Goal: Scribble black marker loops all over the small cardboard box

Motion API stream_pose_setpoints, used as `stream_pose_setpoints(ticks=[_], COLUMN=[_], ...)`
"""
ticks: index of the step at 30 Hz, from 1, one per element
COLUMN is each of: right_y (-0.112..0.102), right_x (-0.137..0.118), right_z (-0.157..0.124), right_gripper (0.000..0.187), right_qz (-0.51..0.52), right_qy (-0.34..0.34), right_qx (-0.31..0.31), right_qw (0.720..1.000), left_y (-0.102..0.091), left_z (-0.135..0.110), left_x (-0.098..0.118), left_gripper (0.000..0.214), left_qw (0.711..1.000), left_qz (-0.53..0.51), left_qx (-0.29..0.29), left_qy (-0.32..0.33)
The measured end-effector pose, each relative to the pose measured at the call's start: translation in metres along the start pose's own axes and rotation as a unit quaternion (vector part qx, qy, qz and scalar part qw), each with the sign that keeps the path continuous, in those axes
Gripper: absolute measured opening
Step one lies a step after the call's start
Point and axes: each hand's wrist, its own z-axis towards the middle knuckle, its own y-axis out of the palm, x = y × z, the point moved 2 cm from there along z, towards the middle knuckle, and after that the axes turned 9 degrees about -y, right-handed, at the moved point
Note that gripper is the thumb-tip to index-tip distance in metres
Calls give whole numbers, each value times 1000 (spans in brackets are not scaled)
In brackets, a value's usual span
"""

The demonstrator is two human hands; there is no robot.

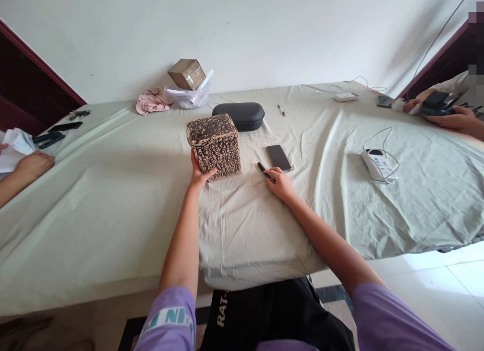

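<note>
A cardboard box (219, 152), its visible faces covered in black looping scribbles, is tilted in the grip of my left hand (199, 173). My left thumb lies across its front lower edge, and the other fingers are mostly hidden at its left side. Over to the right, my right hand (280, 183) closes on a black marker (261, 167) low over the cloth. Just beyond that hand lies a dark phone (279, 157). Behind the box sits a black zip case (242, 116), partly covered by it.
A plastic basin (194, 100) holding a brown box (186, 73) stands by the wall, beside a pink cloth (152, 100). A pen (281, 110) lies farther back. To the right is a white power strip (379, 165) with its cord. Other people's hands (36, 164) show at both sides.
</note>
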Motion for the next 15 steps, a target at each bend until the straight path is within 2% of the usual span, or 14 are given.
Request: stream_pose_setpoints(ticks=[2,5,7,9,11,15], right_y=[-1,-4,-6,-6,-3,8], right_x=[3,7,9,6,-5,-54], right_z=[-2,-3,-2,4,15,46], right_gripper=[43,46,55,74,103,158], right_qz=[28,86,114,151,219,403], right_qy=[-19,-83,-100,-79,-57,-76], right_qx=[8,13,8,0,-12,-6], right_qw=[999,993,988,985,974,912], left_y=[2,14,23,32,41,67], left_z=[1,-6,-13,-20,-25,-35], left_x=[0,2,6,11,15,17], left_gripper=[160,163,163,160,152,118], left_qw=[1000,998,997,995,985,964], left_qz=[-4,-13,-42,-88,-160,-235], left_qx=[-13,-41,-45,-36,-28,-58], left_qy=[-20,-49,-45,-44,-59,-107])
